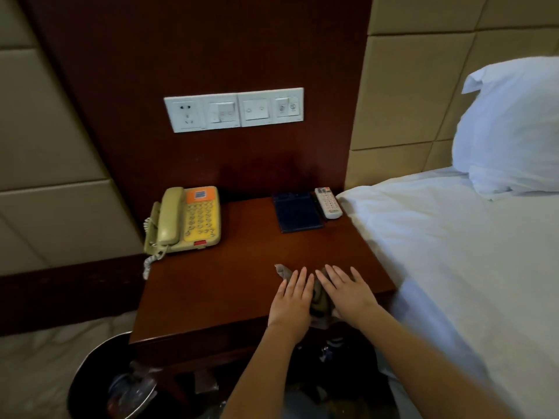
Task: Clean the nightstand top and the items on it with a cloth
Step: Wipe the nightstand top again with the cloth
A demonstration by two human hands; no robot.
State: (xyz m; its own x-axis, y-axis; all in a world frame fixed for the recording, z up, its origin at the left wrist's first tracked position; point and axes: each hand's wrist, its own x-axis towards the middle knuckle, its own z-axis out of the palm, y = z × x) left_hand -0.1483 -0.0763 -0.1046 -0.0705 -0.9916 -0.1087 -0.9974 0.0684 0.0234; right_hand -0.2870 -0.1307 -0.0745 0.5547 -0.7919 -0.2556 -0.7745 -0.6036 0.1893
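Nearest me, my left hand [292, 300] and right hand [348, 294] lie flat, fingers straight, pressing the cloth [318, 297] onto the front right of the surface [211, 282]. I'd push with even pressure in overlapping strokes toward the phone [189, 220] and remote [328, 203].

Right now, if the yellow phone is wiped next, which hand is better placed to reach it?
Probably the left hand: it rests flat on the cloth on the side nearer the phone at the back left of the nightstand. The right hand lies toward the bed, nearer the remote.
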